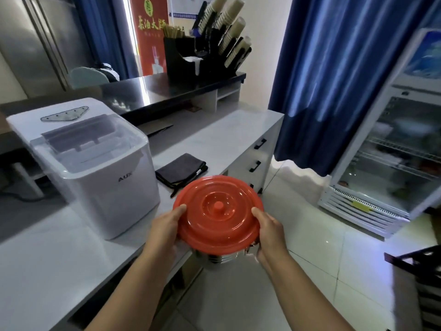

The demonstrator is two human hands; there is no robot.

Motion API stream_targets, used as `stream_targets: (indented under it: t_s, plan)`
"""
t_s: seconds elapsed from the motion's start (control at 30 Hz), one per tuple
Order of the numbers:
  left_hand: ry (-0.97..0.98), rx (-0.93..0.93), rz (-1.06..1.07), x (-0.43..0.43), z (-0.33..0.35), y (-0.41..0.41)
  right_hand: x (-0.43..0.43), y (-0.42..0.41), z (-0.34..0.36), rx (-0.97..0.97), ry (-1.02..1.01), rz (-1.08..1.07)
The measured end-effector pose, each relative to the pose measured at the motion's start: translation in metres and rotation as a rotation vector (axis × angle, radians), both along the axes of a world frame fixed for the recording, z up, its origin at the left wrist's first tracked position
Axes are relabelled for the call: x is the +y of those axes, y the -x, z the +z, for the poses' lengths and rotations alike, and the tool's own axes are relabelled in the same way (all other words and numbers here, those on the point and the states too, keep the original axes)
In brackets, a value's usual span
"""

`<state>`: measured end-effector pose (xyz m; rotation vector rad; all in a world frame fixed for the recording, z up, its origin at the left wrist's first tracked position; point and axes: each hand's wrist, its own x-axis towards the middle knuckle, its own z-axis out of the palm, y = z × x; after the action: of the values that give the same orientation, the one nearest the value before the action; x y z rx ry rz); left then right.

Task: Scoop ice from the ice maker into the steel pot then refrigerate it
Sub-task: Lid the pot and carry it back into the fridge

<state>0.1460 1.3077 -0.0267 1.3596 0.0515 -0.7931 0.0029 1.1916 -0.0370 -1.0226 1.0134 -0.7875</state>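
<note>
Steel pot [218,258], shiny ribbed wall, orange knobbed lid [218,211] on top

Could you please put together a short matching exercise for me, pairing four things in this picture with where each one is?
Things
1. red lid
2. ice maker
3. folded dark cloth
4. glass-door fridge

Places
a. lying flat on the counter, right of the ice maker
b. standing on the floor beside the blue curtain
c. on top of the steel pot, gripped by the left hand and the right hand
d. standing on the counter, left of the cloth

Pairs: 1-c, 2-d, 3-a, 4-b
</note>
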Motion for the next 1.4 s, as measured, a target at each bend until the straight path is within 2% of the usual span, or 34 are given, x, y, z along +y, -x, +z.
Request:
stream_targets:
  t_s: [0.47, 0.8, 1.03, 1.4]
  plan:
    - [0.004, -0.124, -0.295, -0.206, 0.018, -0.063, -0.163, -0.038, 0.015, -0.005, 0.035, -0.274]
    - [-0.022, -0.169, -0.438, -0.347, 0.012, -0.093, -0.281, -0.055, 0.013, 0.03, 0.005, -0.378]
    - [-0.023, -0.18, -0.431, -0.45, 0.002, -0.095, -0.39, -0.059, 0.004, 0.025, -0.015, -0.372]
    - [-0.047, -0.161, -0.319, -0.608, 0.001, -0.099, -0.568, -0.067, 0.012, 0.035, 0.009, -0.232]
